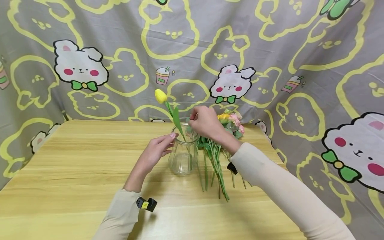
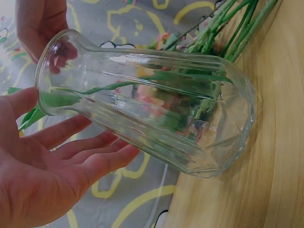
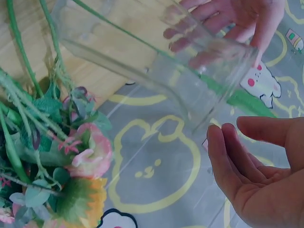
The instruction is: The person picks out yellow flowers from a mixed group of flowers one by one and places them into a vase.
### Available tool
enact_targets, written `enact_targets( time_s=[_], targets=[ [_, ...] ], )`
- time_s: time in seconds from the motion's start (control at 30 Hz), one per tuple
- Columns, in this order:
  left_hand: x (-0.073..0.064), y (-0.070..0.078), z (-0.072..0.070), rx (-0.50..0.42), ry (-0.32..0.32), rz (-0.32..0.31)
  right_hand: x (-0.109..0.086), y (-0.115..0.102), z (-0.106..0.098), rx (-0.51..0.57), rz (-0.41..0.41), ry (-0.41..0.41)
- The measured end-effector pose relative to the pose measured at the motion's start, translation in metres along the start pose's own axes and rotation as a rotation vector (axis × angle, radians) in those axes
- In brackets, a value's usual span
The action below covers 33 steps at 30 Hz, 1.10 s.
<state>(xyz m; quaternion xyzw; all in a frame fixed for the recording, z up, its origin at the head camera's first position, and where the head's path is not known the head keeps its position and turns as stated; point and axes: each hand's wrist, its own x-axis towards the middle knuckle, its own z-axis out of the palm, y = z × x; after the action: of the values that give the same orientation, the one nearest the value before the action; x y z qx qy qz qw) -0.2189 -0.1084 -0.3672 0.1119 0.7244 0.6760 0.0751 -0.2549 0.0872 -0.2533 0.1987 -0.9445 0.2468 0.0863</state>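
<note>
A clear glass vase [image 1: 181, 160] stands upright on the table, with one yellow tulip [image 1: 161, 96] leaning left in it. The tulip's green stem [image 2: 109, 88] shows through the glass. My left hand [image 1: 156, 150] is at the vase's left side; its thumb touches the rim and its fairly straight fingers [image 2: 97, 147] lie along the glass. Just above and right of the vase mouth is my right hand [image 1: 207, 123]. In the right wrist view, its loosely bent fingers [image 3: 221, 152] and thumb stand apart with nothing between them.
Right of the vase lies a bunch of flowers [image 1: 232, 121], pink and orange-yellow, its green stems [image 1: 217, 166] pointing toward me. They rest on a wooden table [image 1: 90, 160]. A grey curtain [image 1: 126, 30] with cartoon bears hangs behind and along the sides.
</note>
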Motion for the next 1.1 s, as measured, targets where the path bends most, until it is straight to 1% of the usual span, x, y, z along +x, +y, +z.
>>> enact_targets(
  time_s=[0.23,0.37,0.5,0.73,0.93,1.1],
  targets=[
    [0.0,0.0,0.001,0.003,-0.003,0.003,0.003,0.015,-0.016,0.016,0.074,0.033],
    [0.0,0.0,0.002,0.009,-0.004,0.003,0.002,0.027,-0.025,-0.002,0.105,0.063],
    [0.0,0.0,0.001,0.012,0.0,0.004,0.001,0.042,-0.03,-0.024,0.125,0.083],
    [0.0,-0.001,0.0,0.023,-0.001,0.008,-0.004,0.073,-0.029,-0.027,0.174,0.094],
    [0.0,-0.001,0.001,0.016,-0.002,0.002,-0.013,0.098,-0.023,-0.019,0.246,0.103],
    [0.0,-0.001,0.0,0.037,-0.001,0.009,-0.022,0.118,-0.017,-0.027,0.257,0.099]
  ],
)
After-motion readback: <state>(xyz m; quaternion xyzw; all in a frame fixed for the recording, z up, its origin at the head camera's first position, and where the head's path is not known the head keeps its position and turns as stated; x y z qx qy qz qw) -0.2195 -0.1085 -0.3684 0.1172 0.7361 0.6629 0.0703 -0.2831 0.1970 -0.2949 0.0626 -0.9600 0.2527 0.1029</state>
